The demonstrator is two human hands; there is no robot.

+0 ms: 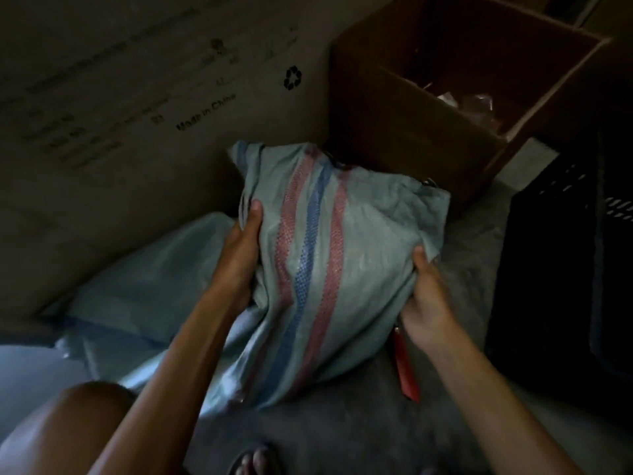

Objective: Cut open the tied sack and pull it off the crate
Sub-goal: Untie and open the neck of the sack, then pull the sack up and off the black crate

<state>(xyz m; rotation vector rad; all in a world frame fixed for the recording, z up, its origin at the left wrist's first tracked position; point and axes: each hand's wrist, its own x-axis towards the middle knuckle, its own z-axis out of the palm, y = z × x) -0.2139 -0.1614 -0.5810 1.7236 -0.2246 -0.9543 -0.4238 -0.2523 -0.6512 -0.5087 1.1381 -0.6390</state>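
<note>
A grey woven sack (342, 234) with red and blue stripes covers a boxy shape on the floor in the middle of the head view; the crate inside is hidden. My left hand (239, 255) grips the sack's left side, thumb on top. My right hand (428, 296) holds the sack's right edge, fingers closed on the fabric. A red-handled tool (406, 368), probably a cutter, lies on the floor just below my right hand, partly under the sack.
A large printed cardboard box (137, 114) fills the left. An open brown carton (445, 108) stands behind the sack. A dark plastic crate (565, 252) is at the right. Pale plastic sheeting (137, 296) lies at lower left. My knee (68, 430) and toes (257, 461) show below.
</note>
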